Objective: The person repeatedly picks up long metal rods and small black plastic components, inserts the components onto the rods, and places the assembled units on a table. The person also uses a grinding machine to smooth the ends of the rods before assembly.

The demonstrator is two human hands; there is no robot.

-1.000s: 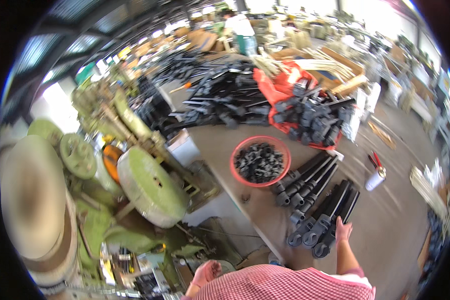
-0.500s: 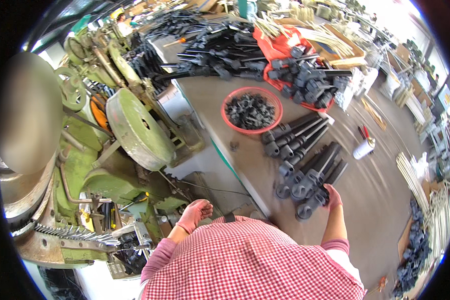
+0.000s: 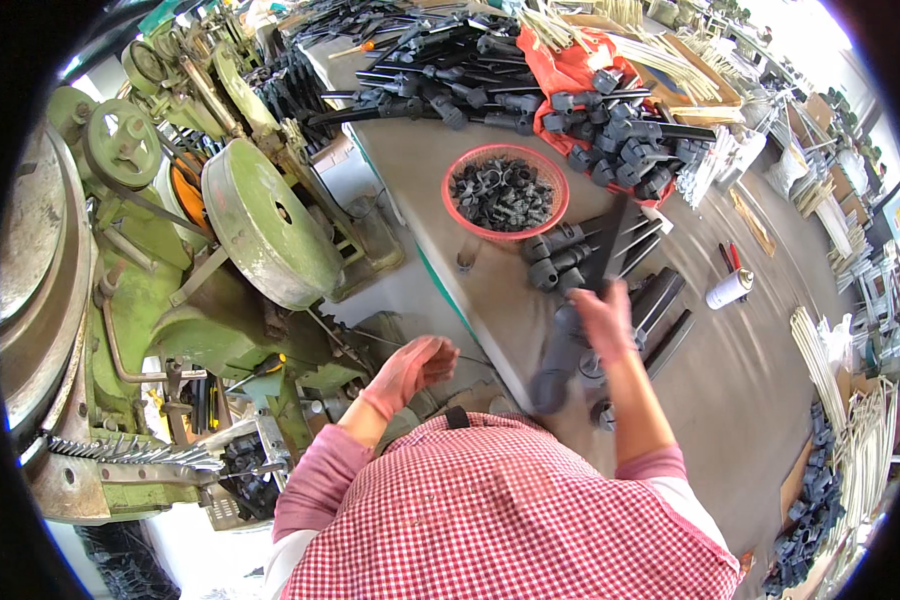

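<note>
My right hand (image 3: 605, 318) is closed around a black tube with a wide round fitting (image 3: 558, 362) at its near end. The tube is lifted over the table and blurred by motion. Beneath and beside it lie more black tubes (image 3: 658, 298) with round-ended fittings, partly hidden by my hand and forearm. A second group of black tube parts (image 3: 560, 258) lies farther up, next to a red plastic basket (image 3: 453, 207) of small black pieces. My left hand (image 3: 410, 375), empty with fingers loosely bent and apart from the thumb, hovers left of the table edge, in front of my checked apron.
Green machinery with a large wheel (image 3: 265, 225) stands on the left. Piled black tube parts (image 3: 440, 75) and a red sack (image 3: 550, 75) lie at the back. A spray can (image 3: 730, 289) and red-handled pliers (image 3: 734, 256) are to the right, near bundled pale rods (image 3: 820, 365).
My right hand has lifted one black tube off the near group and carried it left and up. My left hand has risen slightly to the right, its fingers straighter.
</note>
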